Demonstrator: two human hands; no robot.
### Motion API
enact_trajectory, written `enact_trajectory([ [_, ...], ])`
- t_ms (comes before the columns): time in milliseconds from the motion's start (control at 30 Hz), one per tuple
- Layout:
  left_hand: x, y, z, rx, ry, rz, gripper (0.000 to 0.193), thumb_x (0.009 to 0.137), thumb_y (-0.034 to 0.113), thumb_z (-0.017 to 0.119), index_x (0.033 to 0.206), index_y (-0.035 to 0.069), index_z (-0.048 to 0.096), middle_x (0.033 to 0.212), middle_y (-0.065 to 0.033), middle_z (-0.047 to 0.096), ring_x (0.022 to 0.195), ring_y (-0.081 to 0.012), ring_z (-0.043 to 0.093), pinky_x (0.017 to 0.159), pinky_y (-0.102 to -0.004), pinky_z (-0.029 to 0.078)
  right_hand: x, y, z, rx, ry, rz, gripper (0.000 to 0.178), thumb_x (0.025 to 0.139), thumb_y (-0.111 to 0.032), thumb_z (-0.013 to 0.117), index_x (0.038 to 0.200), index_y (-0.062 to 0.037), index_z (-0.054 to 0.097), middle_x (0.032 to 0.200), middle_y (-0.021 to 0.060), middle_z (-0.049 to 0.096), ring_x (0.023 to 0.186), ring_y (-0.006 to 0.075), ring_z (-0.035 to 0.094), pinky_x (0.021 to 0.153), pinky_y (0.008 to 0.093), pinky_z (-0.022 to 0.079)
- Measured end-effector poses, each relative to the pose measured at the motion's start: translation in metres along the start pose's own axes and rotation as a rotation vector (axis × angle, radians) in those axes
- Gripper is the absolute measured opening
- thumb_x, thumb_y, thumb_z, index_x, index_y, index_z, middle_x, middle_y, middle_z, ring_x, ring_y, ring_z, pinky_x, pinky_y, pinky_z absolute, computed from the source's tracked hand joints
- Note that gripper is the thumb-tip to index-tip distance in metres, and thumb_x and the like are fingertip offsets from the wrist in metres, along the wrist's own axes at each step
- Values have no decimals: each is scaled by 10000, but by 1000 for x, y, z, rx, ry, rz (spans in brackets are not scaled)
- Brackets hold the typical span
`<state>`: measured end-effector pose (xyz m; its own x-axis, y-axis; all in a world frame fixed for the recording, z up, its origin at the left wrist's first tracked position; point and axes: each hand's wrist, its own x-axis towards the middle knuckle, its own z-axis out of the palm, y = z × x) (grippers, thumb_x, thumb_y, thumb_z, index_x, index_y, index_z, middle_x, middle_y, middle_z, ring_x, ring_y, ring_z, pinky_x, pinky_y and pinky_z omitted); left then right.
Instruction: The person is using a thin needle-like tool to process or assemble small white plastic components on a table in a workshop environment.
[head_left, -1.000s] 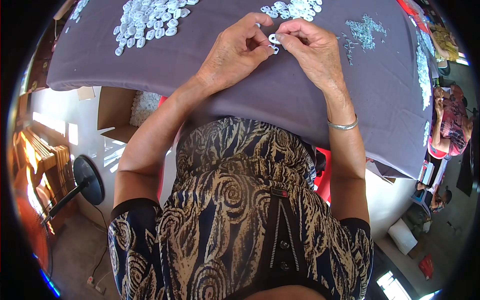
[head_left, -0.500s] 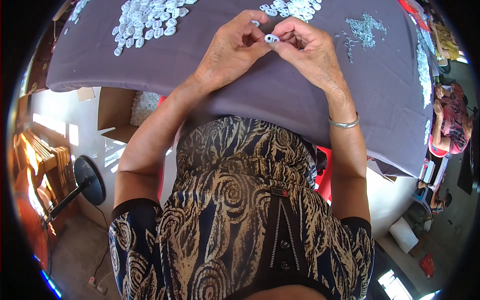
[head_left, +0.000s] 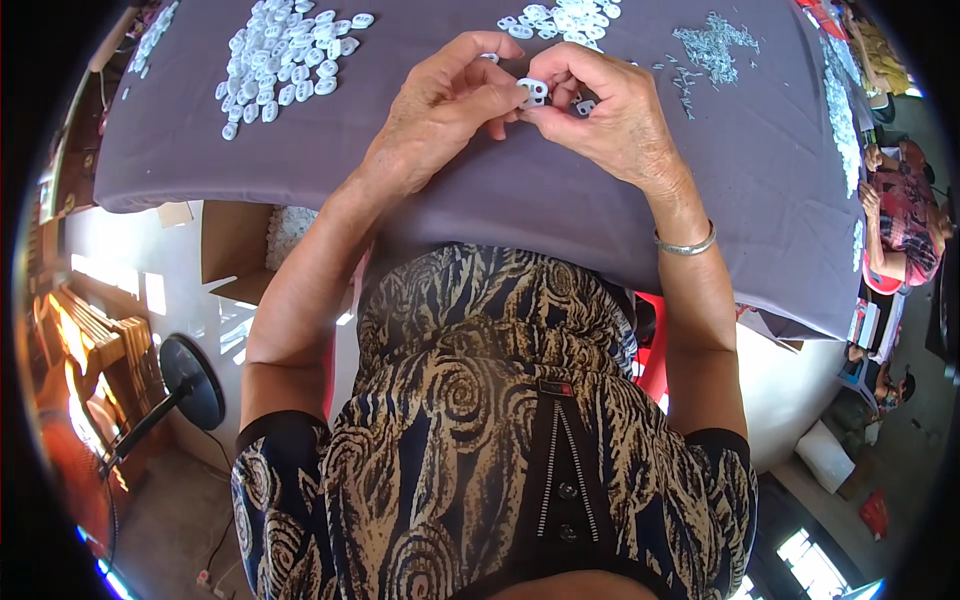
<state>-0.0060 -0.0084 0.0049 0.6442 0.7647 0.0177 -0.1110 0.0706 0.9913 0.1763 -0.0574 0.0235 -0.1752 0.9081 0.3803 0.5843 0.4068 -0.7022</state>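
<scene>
Over the near edge of the cloth, both hands meet at a small white oval plastic piece (head_left: 534, 91) with two dark holes. My right hand (head_left: 618, 118) is closed, pinching it between thumb and fingers. The thumb of my left hand (head_left: 432, 118) presses the piece's left side, with other fingers behind; its index finger is bent above. A second white holed piece (head_left: 584, 106) shows beside my right fingers; whether they hold it is unclear. Another white piece (head_left: 488, 58) is partly hidden behind my left fingers.
A heap of white oval pieces (head_left: 285, 65) lies at the far left, a smaller pile (head_left: 570, 18) beyond my hands. Tiny metallic-looking bits (head_left: 718, 48) are scattered at the right. A cardboard box (head_left: 235, 245) and black round fan base (head_left: 192, 382) stand left; another person (head_left: 900, 210) sits right.
The held piece has come slightly nearer and turned, showing its two holes more fully. My left fingers have spread a little. A second piece now shows by my right fingers. The whole view has shifted slightly.
</scene>
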Motion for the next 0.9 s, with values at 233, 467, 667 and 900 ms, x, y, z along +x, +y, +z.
enact_trajectory([
  [233,1,-1,3,57,22,27,271,907,105,585,1158,19,533,801,-9,581,683,-98,535,667,-241,450,0,1,3,-42,32,-82,197,686,-22,678,853,-55,580,698,22,577,562,103,550,516,260,464],
  [467,1,-13,9,33,114,109,237,907,84,582,1131,18,539,797,-1,601,655,-79,522,653,-208,446,0,3,4,-98,5,-83,252,687,6,698,914,-47,600,797,6,608,617,87,583,557,232,488],
  [667,0,-12,12,106,149,98,248,907,77,578,1142,20,523,808,-3,607,666,-70,508,638,-200,440,0,1,5,-175,21,-169,250,688,-26,712,906,-65,597,762,12,578,563,108,539,522,250,469],
  [900,-2,-13,17,40,148,94,289,910,55,564,1182,12,477,801,-16,602,670,-67,508,631,-205,444,-2,1,5,-281,9,-187,273,691,-88,743,923,-63,601,766,23,555,591,134,539,536,278,474],
])
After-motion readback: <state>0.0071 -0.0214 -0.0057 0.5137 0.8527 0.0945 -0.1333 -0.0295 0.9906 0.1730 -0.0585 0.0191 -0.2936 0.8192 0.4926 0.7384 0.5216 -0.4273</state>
